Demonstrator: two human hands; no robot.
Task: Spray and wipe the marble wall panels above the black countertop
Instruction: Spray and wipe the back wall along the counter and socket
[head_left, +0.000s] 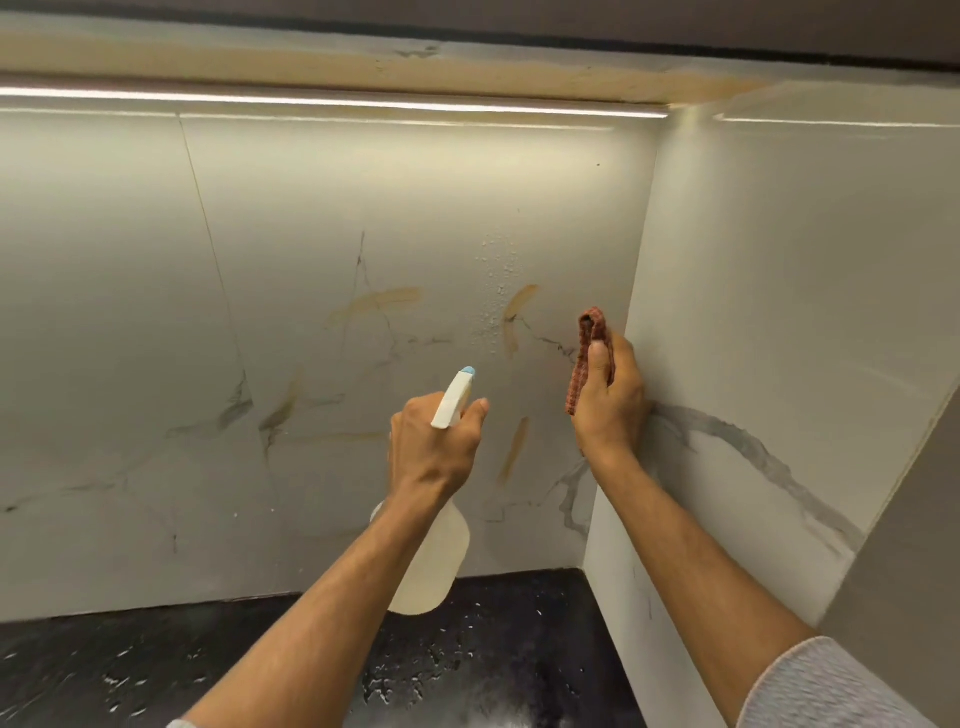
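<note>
My left hand grips a white spray bottle by its trigger head, the blue-tipped nozzle aimed at the back marble wall panel. A patch of fine droplets clings to that panel just above the nozzle, beside brownish veins. My right hand holds a folded reddish-brown cloth upright near the inner corner, where the back panel meets the side marble panel. The cloth is close to the wall; whether it touches is unclear.
The black countertop runs along the bottom, speckled with wet spots. A lit LED strip runs under the overhead cabinet. A vertical seam splits the back panels at left. A grey surface edges the far right.
</note>
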